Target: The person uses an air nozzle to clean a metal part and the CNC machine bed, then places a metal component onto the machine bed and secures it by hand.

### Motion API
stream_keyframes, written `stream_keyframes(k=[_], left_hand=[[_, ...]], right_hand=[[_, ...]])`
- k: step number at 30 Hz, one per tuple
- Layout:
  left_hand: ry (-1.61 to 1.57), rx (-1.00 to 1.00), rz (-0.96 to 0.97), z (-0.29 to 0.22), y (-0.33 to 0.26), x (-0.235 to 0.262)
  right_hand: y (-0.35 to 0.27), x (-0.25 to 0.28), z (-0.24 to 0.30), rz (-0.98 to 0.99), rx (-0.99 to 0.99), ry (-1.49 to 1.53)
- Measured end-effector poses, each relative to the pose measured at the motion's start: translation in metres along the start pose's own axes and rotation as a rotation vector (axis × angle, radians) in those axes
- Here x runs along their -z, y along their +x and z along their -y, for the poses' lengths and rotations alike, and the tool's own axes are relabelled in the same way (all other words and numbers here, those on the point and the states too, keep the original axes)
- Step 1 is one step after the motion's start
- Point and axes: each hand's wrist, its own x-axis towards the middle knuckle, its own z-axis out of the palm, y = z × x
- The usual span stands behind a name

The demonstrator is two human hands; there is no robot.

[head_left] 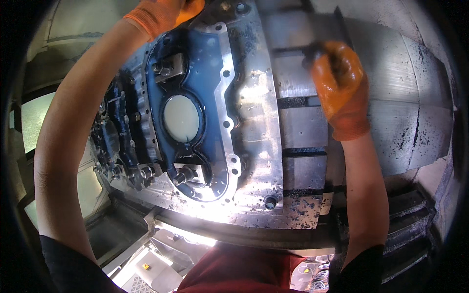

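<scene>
A metal casting [229, 97] with a scalloped, bolt-holed rim lies clamped on a plate. Bluish liquid [210, 53] pools inside it, around a pale round opening [181, 118]. My left hand [168, 14], in an orange glove, is at the casting's far end; the upper edge cuts off most of its fingers. Right of the casting, my right hand [340, 83], in a wet orange glove, is raised with its fingers curled round a dark, blurred tool [312, 52]. What kind of tool it is cannot be made out.
Two clamps with bolts, the far clamp [170, 67] and the near clamp [189, 175], stand inside the casting. A slotted metal table [304, 128] extends rightward, with chips on it. Machined parts [119, 127] with bolts line the left side. Dark stepped covers [405, 210] are at lower right.
</scene>
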Motion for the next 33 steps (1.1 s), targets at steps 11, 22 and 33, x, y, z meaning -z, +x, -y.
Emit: stream_keyframes(k=[11,22,33], left_hand=[[0.132,0.273,-0.133,-0.002,-0.002,-0.027],[0.093,0.095,-0.035,0.047,-0.001,-0.042],[-0.221,0.433,0.022,-0.005,-0.03,-0.047]], right_hand=[[-0.015,0.044,-0.008,-0.025,0.283,-0.202],[-0.03,0.053,0.019,0.092,-0.168,-0.011],[-0.073,0.047,0.062,-0.071,-0.229,0.183]])
